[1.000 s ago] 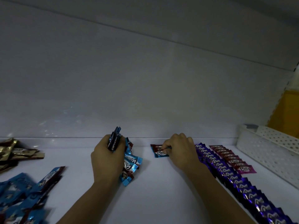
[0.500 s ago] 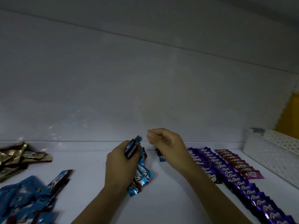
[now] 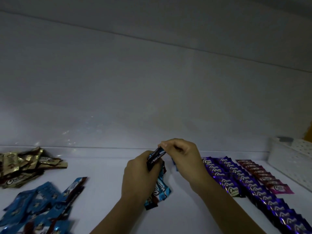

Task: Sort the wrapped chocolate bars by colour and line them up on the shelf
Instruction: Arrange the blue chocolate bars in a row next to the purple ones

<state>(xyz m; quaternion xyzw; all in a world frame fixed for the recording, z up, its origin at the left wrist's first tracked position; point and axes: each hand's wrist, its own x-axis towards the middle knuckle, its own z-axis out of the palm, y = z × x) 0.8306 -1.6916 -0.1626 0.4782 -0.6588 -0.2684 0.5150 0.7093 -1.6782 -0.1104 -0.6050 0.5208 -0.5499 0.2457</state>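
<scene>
Head view shows your left hand [image 3: 140,179] wrapped round a fanned bundle of blue bars [image 3: 162,190] over the middle of the white shelf [image 3: 104,191], while your right hand [image 3: 183,159] pinches the upper end of the top bar [image 3: 155,155]. Draw that one out by its crimped edge; the glossy foil looks slippery, so its neighbours may slide with it. Lay it flat left of the purple row [image 3: 236,181], overlapped likewise. Thin, crinkly wrappers fill the blue pile [image 3: 38,205] and the gold pile [image 3: 25,166] at left
</scene>
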